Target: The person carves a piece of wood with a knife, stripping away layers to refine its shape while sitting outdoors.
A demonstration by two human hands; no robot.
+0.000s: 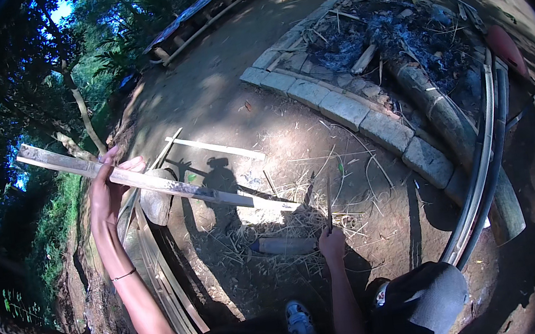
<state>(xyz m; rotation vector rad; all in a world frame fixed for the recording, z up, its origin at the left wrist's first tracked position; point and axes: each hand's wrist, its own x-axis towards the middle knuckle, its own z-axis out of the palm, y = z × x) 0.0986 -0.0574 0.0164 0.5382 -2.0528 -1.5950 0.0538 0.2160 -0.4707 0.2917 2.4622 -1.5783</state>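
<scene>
A long split bamboo strip (180, 190) slants across the left side, its far right end low over a heap of pale shavings (287, 221). My left hand (108, 186) is raised at the left, closed around the strip near its upper end. Lower down, in front of my knees, my right hand (331, 242) grips a knife (329, 201) by its handle, the dark blade pointing up and away from me. The blade stands to the right of the strip's end, apart from it. On the ground beside my right hand lies a short greyish log or bamboo piece (287, 245).
More split bamboo strips (166, 279) lie by my left leg, near a rounded stone (156, 204). A stone-edged fire pit (347, 109) with ash is at the upper right. A thick bamboo pole (437, 106) and long curved halves (482, 174) lie at the right. A low bench (199, 18) stands far off.
</scene>
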